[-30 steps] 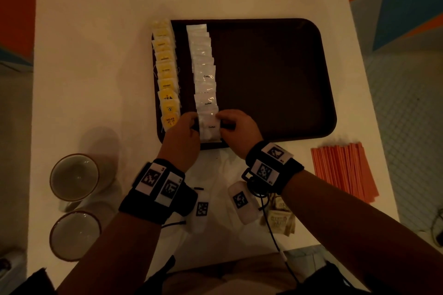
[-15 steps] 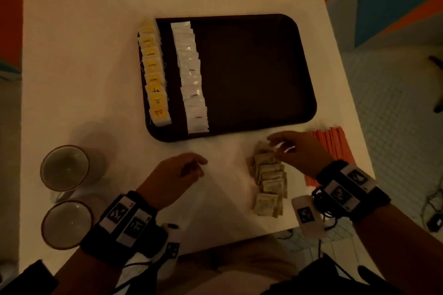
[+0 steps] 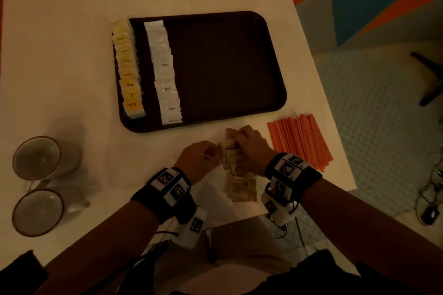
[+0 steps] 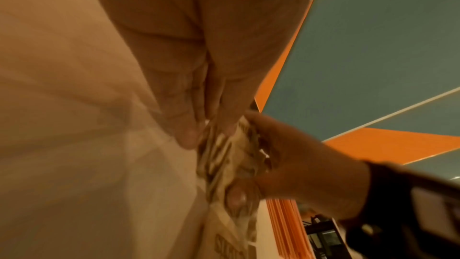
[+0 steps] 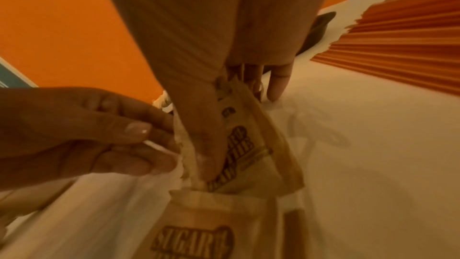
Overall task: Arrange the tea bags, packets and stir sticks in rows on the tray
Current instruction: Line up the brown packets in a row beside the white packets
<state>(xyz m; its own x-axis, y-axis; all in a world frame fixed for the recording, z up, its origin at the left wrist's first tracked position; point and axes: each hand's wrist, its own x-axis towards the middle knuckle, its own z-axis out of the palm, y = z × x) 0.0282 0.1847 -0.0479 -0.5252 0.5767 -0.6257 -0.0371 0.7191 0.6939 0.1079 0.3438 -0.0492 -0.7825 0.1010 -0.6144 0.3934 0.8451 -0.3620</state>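
Note:
A dark brown tray [image 3: 227,67] carries a row of yellow tea bags [image 3: 128,72] along its left rim and a row of white coffee packets [image 3: 165,72] beside it. On the table in front of the tray lies a pile of brown sugar packets [image 3: 241,187] [image 5: 211,224]. My right hand [image 3: 236,143] [image 5: 224,125] grips a bunch of these packets [image 3: 229,153] [image 4: 224,155], thumb on one side and fingers on the other. My left hand [image 3: 213,152] [image 5: 154,145] pinches the bunch's left edge. Orange stir sticks [image 3: 299,141] [image 5: 398,46] lie to the right.
Two mugs [image 3: 36,158] [image 3: 38,211] stand at the table's left front. The table's right edge runs just past the stir sticks, with tiled floor and cables [image 3: 429,189] below. The tray's right two thirds are bare.
Both hands left the front end of the white packet row. The right hand went to the sugar pile and took up a bunch; the left hand followed and now pinches it.

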